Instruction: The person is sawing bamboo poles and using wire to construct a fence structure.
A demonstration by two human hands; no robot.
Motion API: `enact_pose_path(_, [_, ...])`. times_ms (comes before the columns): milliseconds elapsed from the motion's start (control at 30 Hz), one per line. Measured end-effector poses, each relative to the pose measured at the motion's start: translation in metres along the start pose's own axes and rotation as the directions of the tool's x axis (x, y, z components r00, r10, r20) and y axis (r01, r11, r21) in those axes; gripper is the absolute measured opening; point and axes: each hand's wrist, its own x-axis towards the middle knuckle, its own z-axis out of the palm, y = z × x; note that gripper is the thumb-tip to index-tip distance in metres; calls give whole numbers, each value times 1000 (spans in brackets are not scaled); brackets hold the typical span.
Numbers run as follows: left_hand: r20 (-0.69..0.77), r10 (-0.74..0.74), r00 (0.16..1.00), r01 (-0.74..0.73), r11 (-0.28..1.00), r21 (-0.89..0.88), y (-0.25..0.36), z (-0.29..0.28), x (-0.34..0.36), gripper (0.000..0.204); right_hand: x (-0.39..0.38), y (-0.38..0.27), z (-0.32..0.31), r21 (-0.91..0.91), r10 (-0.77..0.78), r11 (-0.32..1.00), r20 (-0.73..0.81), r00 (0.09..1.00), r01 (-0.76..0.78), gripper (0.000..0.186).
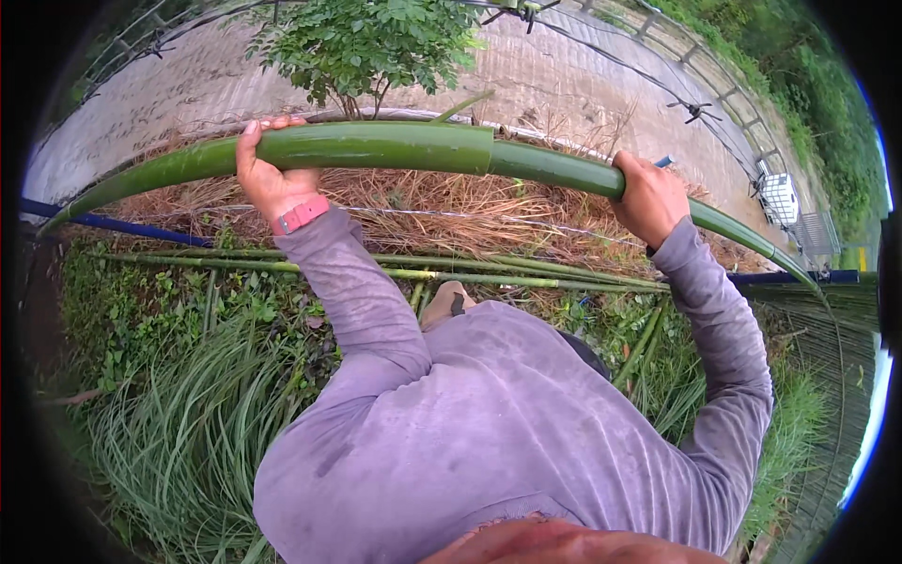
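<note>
A long, thick green bamboo pole [385, 148] stretches across the whole width in front of me, bowed by the wide lens. Its thicker part lies left of a step near the middle, and a short twig stub [462, 106] sticks up there. My left hand [268, 183], with a red watch strap at the wrist, holds the thick part from below, thumb on the near side and fingertips showing over the top. Farther right, my right hand [653, 197] is wrapped over the thinner part, knuckles up. Both hands are closed on the pole.
Thinner green bamboo poles [489, 274] lie across the ground nearer me. Barbed wire [693, 110] runs beyond the pole, with blue posts [132, 226] at the sides. A leafy shrub [366, 47], dry grass [442, 197], a road [554, 70] and a caged white tank [778, 199] stand farther off.
</note>
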Motion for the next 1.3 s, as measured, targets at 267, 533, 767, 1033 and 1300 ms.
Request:
enact_pose_path(267, [510, 249, 823, -12, 906, -422, -1, -24, -3, 22, -1, -17, -25, 49, 5, 999, 238, 971, -17, 19])
enact_pose_path(533, [196, 56, 979, -6, 970, -245, -16, -16, -11, 24, -4, -9, -5, 14, 81, 996, 117, 990, -84, 18])
enact_pose_path(767, [128, 45, 991, -41, 998, -37, -24, -9, -23, 28, -21, -14, -13, 76, -70, 994, -57, 996, 74, 52])
enact_pose_path(1033, [43, -160, 986, 161, 987, -21, -35, 2, -37, 21, -115, 10, -28, 914, 30, 386, 125, 992, -127, 52])
enact_pose_path(1300, [84, -188, 979, 171, 968, 184, -24, -19, -18, 34, -280, 131, 175, 326, 554, 484, 604, 573, -812, 62])
